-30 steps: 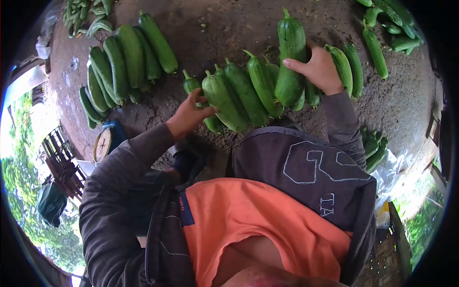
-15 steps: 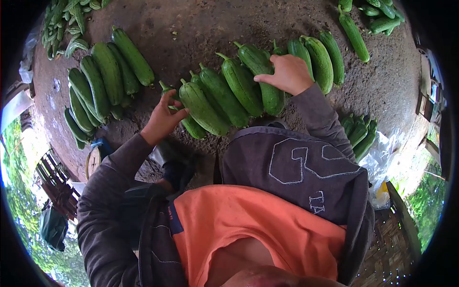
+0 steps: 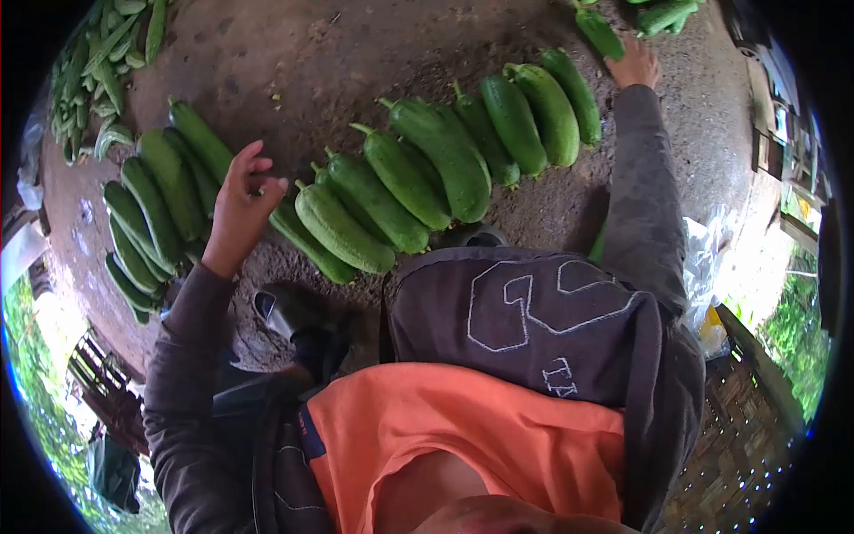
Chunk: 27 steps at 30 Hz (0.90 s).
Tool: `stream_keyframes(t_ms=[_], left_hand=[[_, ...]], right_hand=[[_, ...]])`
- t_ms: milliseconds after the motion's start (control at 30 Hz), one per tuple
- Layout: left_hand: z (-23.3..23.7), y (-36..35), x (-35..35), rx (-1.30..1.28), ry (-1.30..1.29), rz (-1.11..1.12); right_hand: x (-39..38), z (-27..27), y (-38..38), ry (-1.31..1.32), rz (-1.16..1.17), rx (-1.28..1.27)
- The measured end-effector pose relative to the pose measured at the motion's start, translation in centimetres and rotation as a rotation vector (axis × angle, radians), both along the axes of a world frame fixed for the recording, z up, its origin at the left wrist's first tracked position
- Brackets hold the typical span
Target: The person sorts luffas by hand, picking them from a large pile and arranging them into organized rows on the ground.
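Note:
My left hand [image 3: 241, 206] is raised over the left end of a slanting row of green sponge gourds [image 3: 427, 165]. Its thumb and fingers are apart, loosely bent, with nothing between them. Close beneath it lies the row's leftmost gourd [image 3: 307, 242], its upper end partly covered by the hand. My right arm stretches far out past the row's right end. There my right hand [image 3: 636, 64] lies over the lower end of a single sponge gourd [image 3: 598, 34], thumb side against it and fingers on its right; that end is hidden under the hand.
A second group of sponge gourds [image 3: 169, 182] lies at the left. Paler, bumpy gourds [image 3: 98, 67] are heaped at the upper left, and more green gourds [image 3: 663, 16] lie at the upper right. Clear plastic [image 3: 707, 267] is by my right arm. My shoe [image 3: 283, 311] rests below the row.
My right hand has left the gourds in the row and reached up and right to the single gourd. My left hand has lifted off the row's left end and moved left.

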<state>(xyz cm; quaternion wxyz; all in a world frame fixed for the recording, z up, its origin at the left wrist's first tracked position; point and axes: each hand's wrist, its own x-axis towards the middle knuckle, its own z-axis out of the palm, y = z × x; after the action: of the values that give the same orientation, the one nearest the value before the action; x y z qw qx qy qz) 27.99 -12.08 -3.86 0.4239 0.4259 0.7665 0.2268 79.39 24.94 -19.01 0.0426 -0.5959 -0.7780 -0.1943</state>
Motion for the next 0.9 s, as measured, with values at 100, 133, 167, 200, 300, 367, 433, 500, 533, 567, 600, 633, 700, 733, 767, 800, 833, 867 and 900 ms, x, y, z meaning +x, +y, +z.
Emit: stream_keyframes(t_ms=[100, 133, 167, 200, 300, 367, 433, 500, 533, 567, 600, 633, 700, 733, 767, 800, 833, 867, 900], left_hand=[[-0.2, -0.3, 0.4, -0.026, -0.027, -0.025], [-0.4, -0.5, 0.6, -0.03, -0.046, -0.029], [-0.6, -0.6, 0.9, -0.045, -0.056, -0.025], [-0.8, -0.6, 1.1, -0.053, -0.06, -0.028], [-1.3, -0.8, 1.8, -0.033, -0.073, -0.036], [-1.5, -0.6, 2.3, 0.056, -0.097, -0.058], [-1.2, -0.5, 2.2, 0.06, -0.094, -0.064], [-1.0, -0.3, 2.2, 0.053, -0.08, -0.07], [-0.8, -0.3, 2.1, 0.045, -0.068, -0.068], [-0.6, -0.4, 2.0, 0.033, -0.05, -0.06], [-0.5, -0.4, 2.1, 0.034, -0.064, -0.062], [-0.4, -0.5, 2.4, 0.032, -0.076, -0.06], [-0.1, -0.6, 2.9, 0.021, -0.079, -0.073], [0.0, -0.4, 3.1, 0.017, -0.07, -0.089], [0.0, -0.4, 3.2, 0.012, -0.059, -0.105], [0.0, -0.3, 3.2, 0.007, -0.062, -0.106], [-0.1, -0.3, 3.1, 0.005, -0.064, -0.108], [-0.2, -0.1, 2.9, 0.006, -0.068, -0.109], [-0.4, 0.0, 2.7, 0.006, -0.06, -0.105]], right_hand=[[-5.7, 4.9, -2.8, 0.407, 0.121, -0.138], [-8.7, 7.1, -5.1, 0.607, 0.166, -0.243], [-11.6, 9.2, -7.9, 0.666, 0.161, -0.437], [-14.5, 11.0, -10.8, 0.719, 0.154, -0.63], [-19.3, 11.0, -17.0, 0.729, 0.37, -0.796], [-18.2, 10.1, -17.0, 0.677, 0.473, -0.569], [-15.8, 9.8, -13.7, 0.595, 0.479, -0.237], [-10.2, 8.4, -7.9, 0.497, 0.209, -0.08], [-7.6, 7.5, -5.4, 0.297, -0.005, -0.127], [-5.2, 6.5, -3.2, 0.1, -0.213, -0.176], [-2.0, 3.5, -1.3, 0.019, -0.231, -0.166], [0.4, 1.1, -0.4, -0.062, -0.247, -0.159], [1.4, 0.6, -1.0, 0.003, -0.238, -0.29], [1.9, 0.1, -1.0, 0.035, -0.234, -0.355], [2.3, -0.3, -0.9, 0.062, -0.211, -0.369], [1.7, -0.2, -1.7, 0.14, -0.18, -0.359], [1.1, 1.1, -3.4, 0.217, -0.15, -0.345], [0.2, 2.8, -5.3, 0.293, -0.119, -0.33], [-1.3, 4.9, -7.7, 0.495, -0.163, -0.452]])
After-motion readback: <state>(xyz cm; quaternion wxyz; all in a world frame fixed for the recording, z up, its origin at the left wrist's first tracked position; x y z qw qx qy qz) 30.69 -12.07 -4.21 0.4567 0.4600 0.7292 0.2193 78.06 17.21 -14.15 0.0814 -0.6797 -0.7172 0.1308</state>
